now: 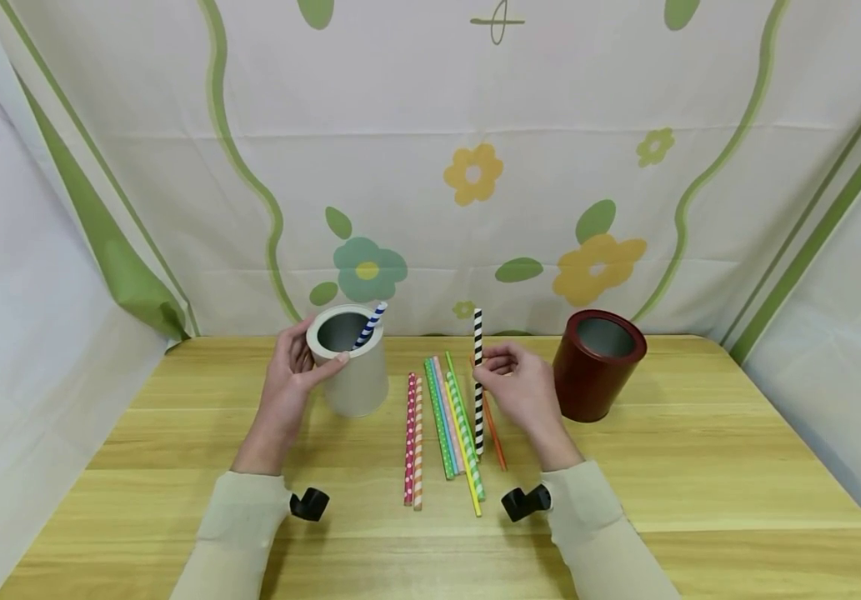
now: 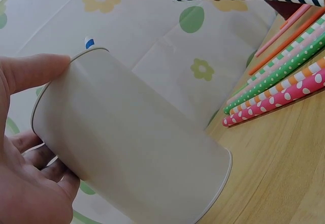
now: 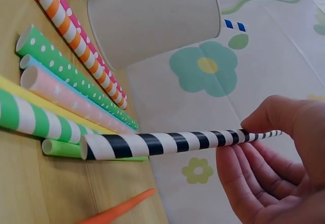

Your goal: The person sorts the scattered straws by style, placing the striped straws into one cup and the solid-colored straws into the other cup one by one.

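My left hand [image 1: 287, 375] grips a white can [image 1: 358, 383] near its rim, thumb over the front edge and fingers behind the left side. A blue-and-white striped straw [image 1: 370, 325] leans inside that can, its top poking above the rim. In my right hand [image 1: 523, 387] a black-and-white striped straw [image 3: 162, 144] is pinched between thumb and fingers, held upright in the head view. Between the hands lie several paper straws: a pink dotted straw [image 1: 410, 442], an orange-striped straw [image 1: 418, 450], a green dotted straw [image 1: 439, 421], a yellow straw [image 1: 468, 458] and others.
A dark red can [image 1: 591, 375], open at the top, stands right of my right hand. An orange straw [image 1: 496, 433] lies below that hand. Behind the wooden table [image 1: 738, 467] hangs a flowered white cloth [image 1: 415, 100], with more cloth at both sides.
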`<state>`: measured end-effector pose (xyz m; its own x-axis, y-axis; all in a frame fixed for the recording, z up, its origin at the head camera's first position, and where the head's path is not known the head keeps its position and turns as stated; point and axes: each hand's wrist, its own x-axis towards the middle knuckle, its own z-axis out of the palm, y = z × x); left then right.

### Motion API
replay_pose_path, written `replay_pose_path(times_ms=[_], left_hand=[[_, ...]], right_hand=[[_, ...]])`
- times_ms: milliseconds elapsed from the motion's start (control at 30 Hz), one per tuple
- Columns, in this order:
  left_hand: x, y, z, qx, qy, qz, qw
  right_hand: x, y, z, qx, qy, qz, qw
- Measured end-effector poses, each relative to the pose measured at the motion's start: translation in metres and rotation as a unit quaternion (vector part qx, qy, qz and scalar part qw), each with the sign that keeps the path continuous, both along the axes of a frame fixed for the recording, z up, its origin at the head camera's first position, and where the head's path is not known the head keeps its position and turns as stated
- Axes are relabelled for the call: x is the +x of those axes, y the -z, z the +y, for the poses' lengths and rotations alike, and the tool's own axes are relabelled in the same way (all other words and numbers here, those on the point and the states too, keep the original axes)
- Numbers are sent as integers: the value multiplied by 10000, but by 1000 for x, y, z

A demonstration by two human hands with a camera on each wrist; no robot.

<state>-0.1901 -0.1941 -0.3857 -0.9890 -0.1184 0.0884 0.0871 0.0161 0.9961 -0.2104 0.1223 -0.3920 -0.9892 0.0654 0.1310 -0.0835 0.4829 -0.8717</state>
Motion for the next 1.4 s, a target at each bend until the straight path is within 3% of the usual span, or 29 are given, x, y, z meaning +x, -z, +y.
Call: replay_pose_path(times_ms=[400,600,767,933,1200,1300,1400], left_hand=[[0,-1,-2,10,-21,46,10000],[0,2,-2,46,19,83,10000],[-1,5,-1,37,77,51,10000],[-1,4,-1,80,61,52,9999],[-2,3,0,79,40,70,9999],[-2,3,0,84,23,80,9999],[-1,3,-1,107,2,83,9999]], right_hand=[[1,-5,-4,-720,58,221,9971],[3,-4,-5,-1468,75,276,9888],[1,-7,-12,-2417,9,344,9697],[-5,-21,-26,-2983,-3,609,9525],[-11,-49,-57,-4120,-191,1000,9055],[-13,-56,-66,-4311,-254,1088,8954],[-14,-61,-75,-4373,-269,1138,8917]])
